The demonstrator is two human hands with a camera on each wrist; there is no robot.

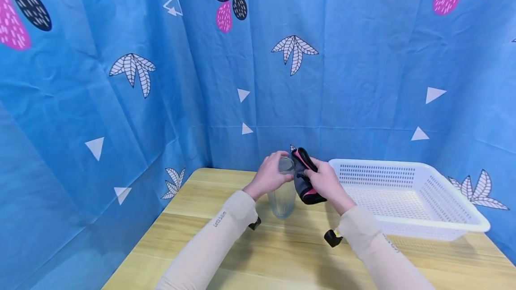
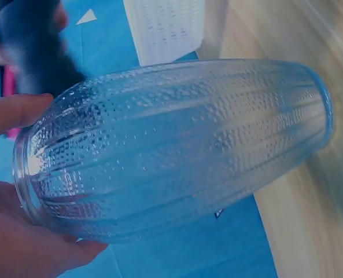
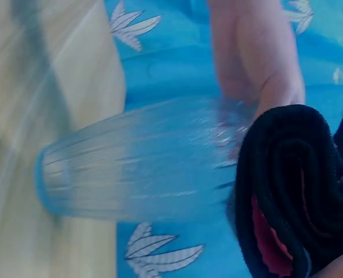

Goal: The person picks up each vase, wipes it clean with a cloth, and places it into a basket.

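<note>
Left hand [image 1: 269, 174] grips the glass vase [image 1: 281, 200] extending below it.

Bench [image 1: 278, 258]: light wood grain, rounded corner at 10 o'clock. White perforated plastic basket [image 1: 419, 229] sits on it at 2 o'clock. Clear ribbed glass vase [image 1: 281, 203] at 11, roughly upright, narrow base down at the wood; can't confirm contact.
</note>
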